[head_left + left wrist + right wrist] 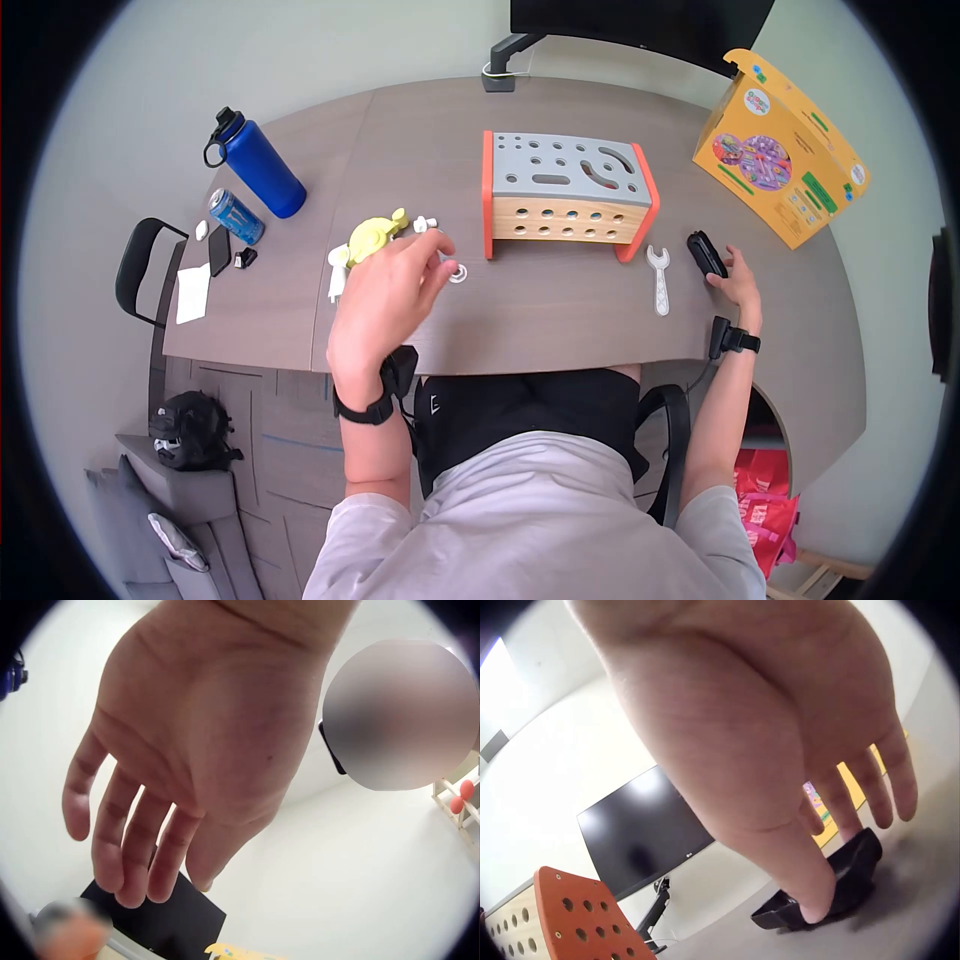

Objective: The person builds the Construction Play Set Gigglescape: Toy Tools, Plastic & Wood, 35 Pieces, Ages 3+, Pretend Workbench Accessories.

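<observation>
1. desk (560, 325): under all.
2. toy workbench (560, 215): mid-desk, beyond both hands.
3. l. hand (385, 295): raised nr yellow toy (371, 238), fingers loose, nothing held; well apart from blk case (706, 255).
4. r. hand (738, 284): nearer, thumb + fingertip pinching blk case.
5. blk case: on desk, just l. of r. hand; long axis far-left to near-right.

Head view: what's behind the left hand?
Part of a yellow toy shows beyond the left hand; whatever the hand covers, including any more of the toy, can't be seen.
</observation>
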Motion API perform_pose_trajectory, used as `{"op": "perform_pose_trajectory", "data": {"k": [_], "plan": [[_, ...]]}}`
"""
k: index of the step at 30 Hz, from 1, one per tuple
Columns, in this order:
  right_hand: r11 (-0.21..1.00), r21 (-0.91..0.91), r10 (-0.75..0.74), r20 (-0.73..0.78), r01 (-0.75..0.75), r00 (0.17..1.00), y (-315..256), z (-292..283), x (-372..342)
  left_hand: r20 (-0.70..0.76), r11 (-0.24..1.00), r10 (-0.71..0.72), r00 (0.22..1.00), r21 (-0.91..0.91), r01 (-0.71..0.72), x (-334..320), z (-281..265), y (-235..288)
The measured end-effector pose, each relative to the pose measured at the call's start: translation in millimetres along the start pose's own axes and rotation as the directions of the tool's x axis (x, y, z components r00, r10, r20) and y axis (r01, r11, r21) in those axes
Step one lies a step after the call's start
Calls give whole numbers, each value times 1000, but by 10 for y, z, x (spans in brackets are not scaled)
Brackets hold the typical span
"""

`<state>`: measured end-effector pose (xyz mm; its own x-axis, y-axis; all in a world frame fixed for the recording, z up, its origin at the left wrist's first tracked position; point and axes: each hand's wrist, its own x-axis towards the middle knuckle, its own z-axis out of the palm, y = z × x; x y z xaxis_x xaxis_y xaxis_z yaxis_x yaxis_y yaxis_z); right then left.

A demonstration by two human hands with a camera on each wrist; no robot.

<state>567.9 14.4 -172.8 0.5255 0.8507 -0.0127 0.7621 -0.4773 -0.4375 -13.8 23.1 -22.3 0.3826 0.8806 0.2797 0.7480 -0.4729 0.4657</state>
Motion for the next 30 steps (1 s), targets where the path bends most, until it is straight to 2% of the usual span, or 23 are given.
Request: {"op": "perform_pose_trajectory", "data": {"k": [2, 4, 5, 7, 8, 10, 11, 13, 18, 21, 23, 27, 29, 30], "plan": [[1000, -15, -1, -20, 0, 1000, -120, -64, -39, 4, 999, -48, 999, -11, 48, 59, 48, -235], [989, -13, -149, -55, 148, 987, -215, -158, -123, -100, 994, -93, 991, 48, 98, 110, 67, -501], [988, -9, -155, -51, 155, 987, -324, -229, -197, -103, 993, -99, 990, 53, 104, 145, 59, -591], [961, 41, -269, -105, 274, 957, -654, -377, -443, -57, 966, -248, 967, 57, 252, 187, 61, -729], [959, 45, -273, -100, 278, 957, -835, -452, -555, -54, 956, -277, 959, 83, 281, 205, 78, -778], [899, 220, -371, -75, 378, 926, -1162, -581, -776, -37, 951, -290, 956, 101, 293, 213, 199, -1012], [897, 224, -375, -73, 382, 924, -1256, -618, -848, -22, 948, -298, 954, 114, 298, 223, 225, -1068], [786, 287, -541, -106, 547, 834, -1395, -666, -959, -10, 940, -319, 948, 124, 318, 225, 271, -1118], [732, 338, -585, -134, 592, 800, -1622, -770, -1169, 63, 925, -363, 930, 143, 352, 247, 272, -1015], [701, 344, -623, -128, 624, 771, -1655, -841, -1217, 93, 891, -436, 895, 185, 415, 252, 225, -914], [696, 354, -628, -123, 625, 769, -1620, -853, -1218, 223, 868, -491, 842, 202, 453, 219, 255, -957], [709, 354, -615, -113, 610, 780, -1545, -869, -1177, 281, 863, -494, 823, 272, 425, 162, 425, -1028], [723, 338, -607, -108, 603, 788, -1536, -874, -1188, 322, 803, -578, 750, 392, 450, 199, 447, -941], [712, 346, -612, -120, 611, 781, -1537, -865, -1201, 324, 807, -571, 754, 392, 443, 217, 476, -938]]}}
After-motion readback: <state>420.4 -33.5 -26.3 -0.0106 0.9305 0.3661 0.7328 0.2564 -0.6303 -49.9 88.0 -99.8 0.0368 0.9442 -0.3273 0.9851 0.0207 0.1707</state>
